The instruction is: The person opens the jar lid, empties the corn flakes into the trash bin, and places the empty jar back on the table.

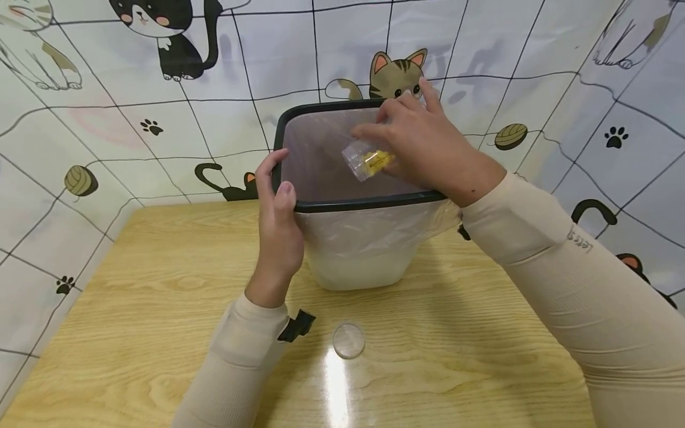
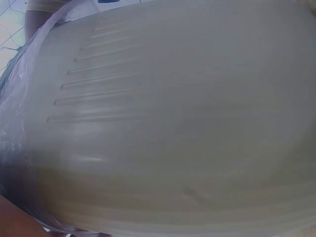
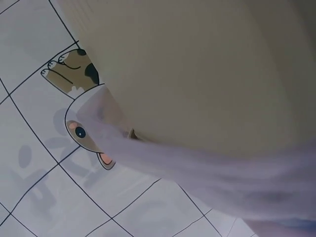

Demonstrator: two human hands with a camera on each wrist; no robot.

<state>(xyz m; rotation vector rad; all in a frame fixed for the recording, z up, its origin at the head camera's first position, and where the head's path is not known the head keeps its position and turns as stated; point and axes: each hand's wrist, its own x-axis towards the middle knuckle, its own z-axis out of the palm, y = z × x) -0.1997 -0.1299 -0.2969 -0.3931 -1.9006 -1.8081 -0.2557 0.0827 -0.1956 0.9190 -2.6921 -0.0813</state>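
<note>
A pale trash bin (image 1: 355, 270) with a dark rim stands on the table, lined with a translucent plastic bag (image 1: 369, 232) folded over its edge. My left hand (image 1: 279, 232) grips the bin's rim at the left front corner. Over the bin's mouth, my right hand (image 1: 425, 142) holds a small clear plastic container (image 1: 354, 159), tilted, with yellow contents (image 1: 377, 161) inside. Its far fingers are partly hidden. The ribbed bin wall (image 2: 173, 113) fills the left wrist view. In the right wrist view, the bin (image 3: 197, 74) and bag (image 3: 197, 173) hide that hand's grasp.
A round clear lid (image 1: 349, 340) lies on the wooden table (image 1: 160, 309) in front of the bin. Behind and on both sides hangs a white cat-print sheet (image 1: 348, 35). A black strap end (image 1: 297, 326) sticks out from my left wrist.
</note>
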